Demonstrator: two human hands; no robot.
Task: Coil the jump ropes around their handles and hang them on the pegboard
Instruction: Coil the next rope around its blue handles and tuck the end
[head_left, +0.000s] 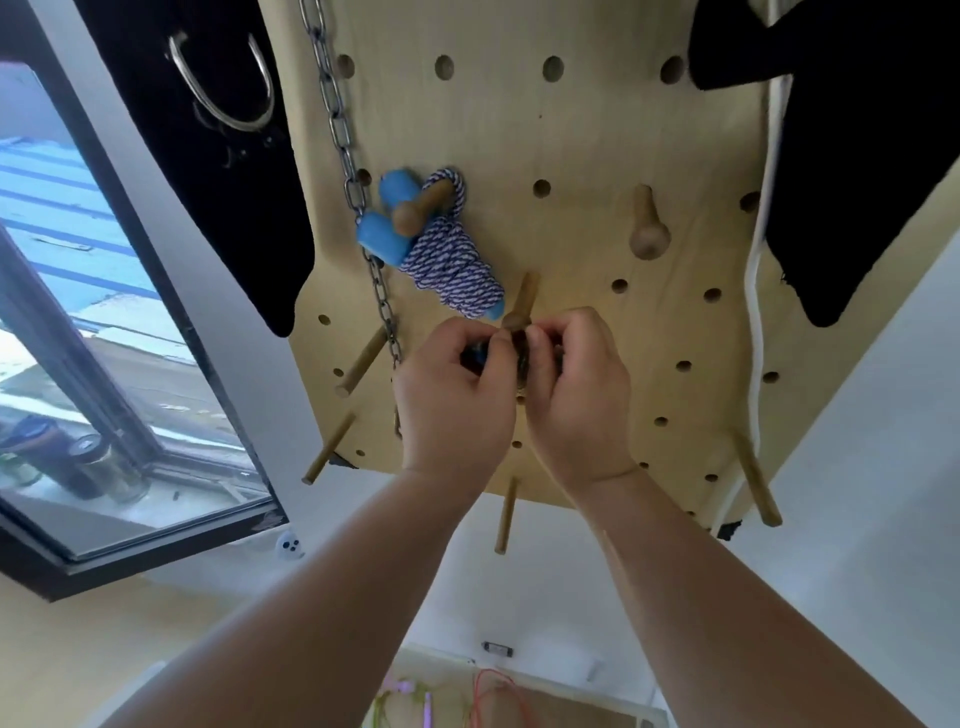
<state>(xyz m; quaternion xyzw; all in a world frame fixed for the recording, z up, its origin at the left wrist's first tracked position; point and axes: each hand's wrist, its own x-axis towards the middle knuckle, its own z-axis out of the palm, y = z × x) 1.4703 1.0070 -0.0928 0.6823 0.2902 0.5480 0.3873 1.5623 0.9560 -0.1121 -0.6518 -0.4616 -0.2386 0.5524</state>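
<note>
Pinching what seems a dark jump rope (519, 349) below a peg (522, 304), left hand (451, 387) and right hand (574, 387) curl together; a blue-handled rope (448, 257) hangs on the pegboard (597, 130).

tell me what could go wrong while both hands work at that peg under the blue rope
1. The left hand and right hand pinch a mostly hidden dark bundle at the peg; its loop might miss the knob and drop.
2. The hung blue-handled rope ends just above the knuckles; a bump could unseat it.
</note>
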